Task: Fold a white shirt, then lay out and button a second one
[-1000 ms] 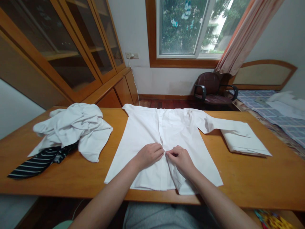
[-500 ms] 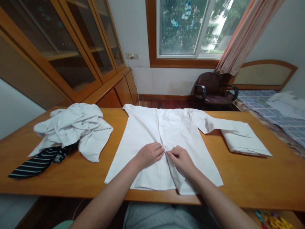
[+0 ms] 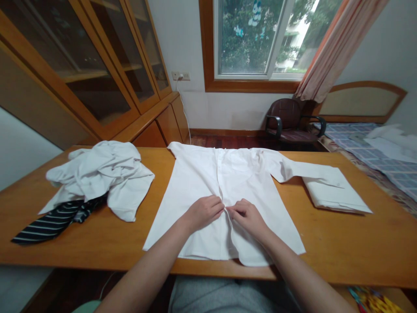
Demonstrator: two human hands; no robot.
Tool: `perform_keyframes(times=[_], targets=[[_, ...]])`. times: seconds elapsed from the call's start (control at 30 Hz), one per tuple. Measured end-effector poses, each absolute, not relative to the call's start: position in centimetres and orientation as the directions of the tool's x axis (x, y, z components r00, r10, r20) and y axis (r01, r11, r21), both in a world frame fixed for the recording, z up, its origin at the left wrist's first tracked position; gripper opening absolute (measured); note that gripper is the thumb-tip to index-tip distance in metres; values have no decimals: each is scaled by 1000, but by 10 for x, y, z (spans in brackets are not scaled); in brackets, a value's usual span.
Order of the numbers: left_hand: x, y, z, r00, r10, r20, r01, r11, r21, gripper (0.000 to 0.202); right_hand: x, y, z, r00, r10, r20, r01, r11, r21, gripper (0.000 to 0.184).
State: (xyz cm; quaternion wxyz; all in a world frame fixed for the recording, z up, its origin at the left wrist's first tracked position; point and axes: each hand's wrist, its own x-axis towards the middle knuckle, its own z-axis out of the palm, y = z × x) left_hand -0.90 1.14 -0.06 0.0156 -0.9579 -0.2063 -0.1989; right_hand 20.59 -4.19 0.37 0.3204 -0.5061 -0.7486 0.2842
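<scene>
A white shirt lies front up and spread flat on the wooden table, its hem towards me and one sleeve stretched out to the right. At the lower part of its front placket, my left hand pinches the cloth edge. Close beside it, my right hand pinches the other side of the placket, fingertips almost meeting the left ones. The cloth is lifted slightly between them, and the front panel falls open below. Whether a button is in the fingers is too small to tell.
A crumpled white garment sits at the left of the table, with a black striped tie under it. To the right is a folded white garment, the shirt's sleeve over it. A chair stands beyond the table.
Both hands stay nearly in place, still pinching the placket. The loose right front panel below them has unfolded and now hangs smoother towards the hem.
</scene>
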Motion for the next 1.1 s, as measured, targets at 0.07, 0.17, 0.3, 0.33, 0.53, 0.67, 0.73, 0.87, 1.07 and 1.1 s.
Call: perform_keyframes(times=[0.07,0.17,0.3,0.33,0.53,0.67,0.73,0.87,1.07,1.1], targets=[[-9,12,-2,838,381,392,395,-918,47,17,206,-42,3,-282,940,192,570,325,-754,24],[-10,12,-3,843,365,396,383,-923,37,16,207,-42,3,-284,939,193,570,327,-754,23],[-10,12,-2,846,354,400,375,-927,26,18,207,-41,1,-284,939,195,574,329,-750,23],[-10,12,-2,846,353,400,376,-926,21,18,207,-41,1,-281,940,195,576,328,-749,22],[-10,12,-3,836,340,431,375,-927,5,16,206,-40,-5,-222,950,221,575,311,-757,18],[-11,12,-4,833,344,434,379,-925,7,19,206,-39,-8,-190,946,264,572,326,-753,14],[-11,13,-5,831,348,434,381,-924,11,20,205,-39,-8,-189,941,282,576,338,-744,12],[-11,12,-4,827,342,445,377,-926,12,21,206,-38,-6,-221,929,297,610,369,-701,11],[-11,11,0,816,343,465,386,-923,4,23,209,-33,-1,-353,873,336,689,486,-538,15],[-11,11,1,813,344,470,388,-922,3,23,209,-32,0,-384,858,342,698,512,-500,17]])
